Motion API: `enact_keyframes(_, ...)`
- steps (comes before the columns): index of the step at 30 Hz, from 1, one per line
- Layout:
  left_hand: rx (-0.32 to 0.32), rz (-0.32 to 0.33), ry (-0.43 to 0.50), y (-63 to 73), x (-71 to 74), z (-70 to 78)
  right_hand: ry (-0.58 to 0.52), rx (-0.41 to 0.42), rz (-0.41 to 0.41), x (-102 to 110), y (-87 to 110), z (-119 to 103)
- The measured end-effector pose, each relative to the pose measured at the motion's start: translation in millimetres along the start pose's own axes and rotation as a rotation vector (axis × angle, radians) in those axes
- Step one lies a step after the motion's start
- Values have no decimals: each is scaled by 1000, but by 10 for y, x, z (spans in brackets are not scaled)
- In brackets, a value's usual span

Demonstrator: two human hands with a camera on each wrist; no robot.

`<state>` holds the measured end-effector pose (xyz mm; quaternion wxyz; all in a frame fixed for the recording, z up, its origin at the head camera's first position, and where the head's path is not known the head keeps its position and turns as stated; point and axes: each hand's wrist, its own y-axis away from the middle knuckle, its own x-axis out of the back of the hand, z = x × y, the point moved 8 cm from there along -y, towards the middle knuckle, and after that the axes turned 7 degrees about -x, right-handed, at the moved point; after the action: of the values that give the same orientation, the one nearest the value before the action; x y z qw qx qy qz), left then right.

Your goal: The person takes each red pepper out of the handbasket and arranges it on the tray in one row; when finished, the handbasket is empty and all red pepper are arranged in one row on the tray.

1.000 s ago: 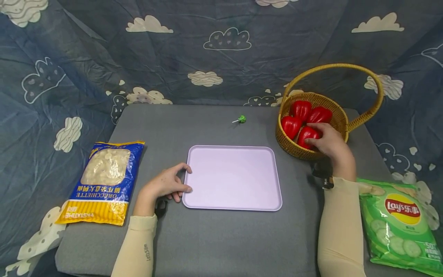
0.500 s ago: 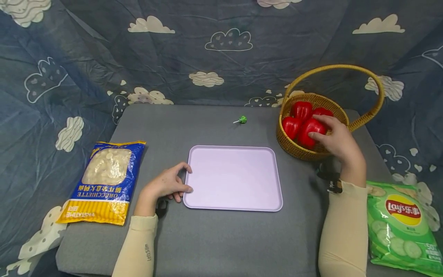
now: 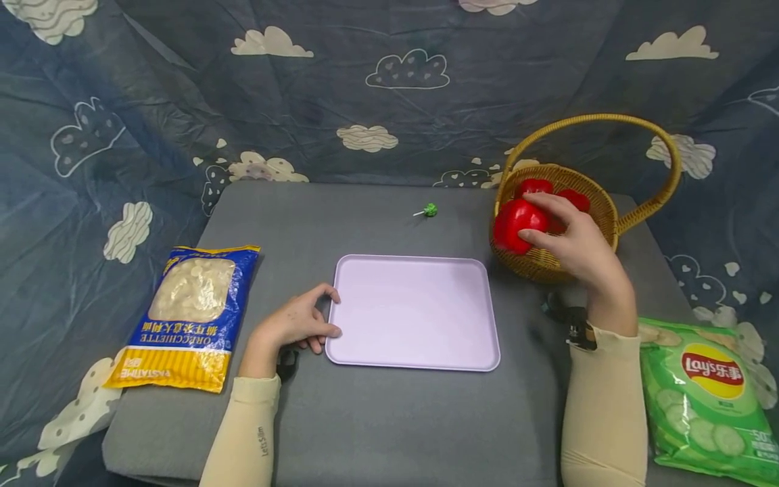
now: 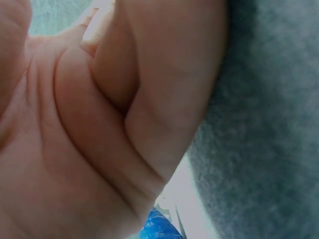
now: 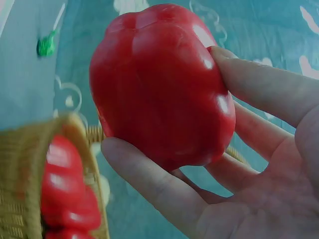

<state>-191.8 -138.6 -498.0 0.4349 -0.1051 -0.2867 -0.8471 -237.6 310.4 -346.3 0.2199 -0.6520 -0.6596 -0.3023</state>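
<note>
My right hand (image 3: pixel 578 240) grips a red bell pepper (image 3: pixel 519 224) between thumb and fingers, lifted over the near left side of the wicker basket (image 3: pixel 541 267). In the right wrist view the held bell pepper (image 5: pixel 164 89) is large and glossy, with the basket's rim beside it. More red peppers (image 3: pixel 572 199) lie in the basket, partly hidden by the hand. My left hand (image 3: pixel 292 321) holds the left edge of a lilac tray (image 3: pixel 414 311), thumb and index finger at its rim. The left wrist view shows curled fingers (image 4: pixel 164 74) close up; the tray's contact is hidden there.
A green lollipop (image 3: pixel 430 210) lies behind the tray. On the left is a blue and yellow orecchiette bag (image 3: pixel 189 318); a green chip bag (image 3: pixel 706 399) lies at the right edge. The basket's tall handle (image 3: pixel 608 118) arches above it. Patterned cloth hangs behind the grey table.
My right hand has lifted one bell pepper up from the others and moved it left toward the basket's left rim. The left hand stays at the tray's edge.
</note>
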Motion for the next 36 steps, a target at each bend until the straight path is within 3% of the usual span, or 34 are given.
enact_keyframes(9,2,-1,-5,-5,-28,6,-13,58,-87,-472,-59,-432)
enact_keyframes(17,11,-2,-3,5,-23,-21,-6,139,-163,-1066,-153,-859)
enact_keyframes(24,-3,5,20,34,-9,-22,-36,209,-237,-1609,-121,-1251)
enact_keyframes(28,14,-1,22,33,-5,-24,-64,222,-259,-1860,-112,-1360)
enact_keyframes(36,21,-8,11,0,-8,10,-43,228,-238,-2281,-169,-1361)
